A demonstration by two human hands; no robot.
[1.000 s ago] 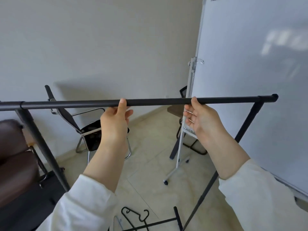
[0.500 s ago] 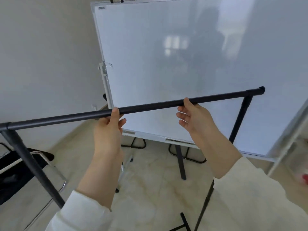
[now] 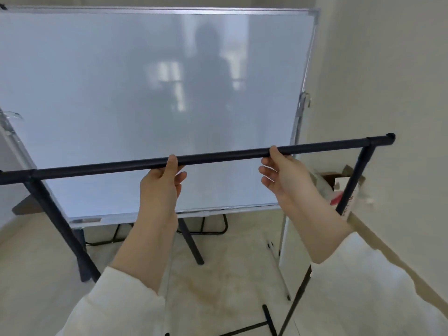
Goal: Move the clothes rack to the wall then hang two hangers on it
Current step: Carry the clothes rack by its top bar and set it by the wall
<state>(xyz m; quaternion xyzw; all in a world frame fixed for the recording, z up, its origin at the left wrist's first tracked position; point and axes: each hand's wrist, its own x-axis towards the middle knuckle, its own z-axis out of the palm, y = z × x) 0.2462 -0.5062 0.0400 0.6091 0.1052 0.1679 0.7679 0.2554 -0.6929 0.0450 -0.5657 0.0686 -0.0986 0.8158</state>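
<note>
Black clothes rack [image 3: 218,158] top bar is gripped by left hand [image 3: 162,184] and right hand [image 3: 282,177], fingers clamped around it, before a whiteboard [image 3: 121,93]

Office-like room: wheeled whiteboard [image 3: 145,93], tiled floor [image 3: 218,287]

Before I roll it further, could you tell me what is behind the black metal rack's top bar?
A large whiteboard on a stand; the board hides everything behind it.
</note>
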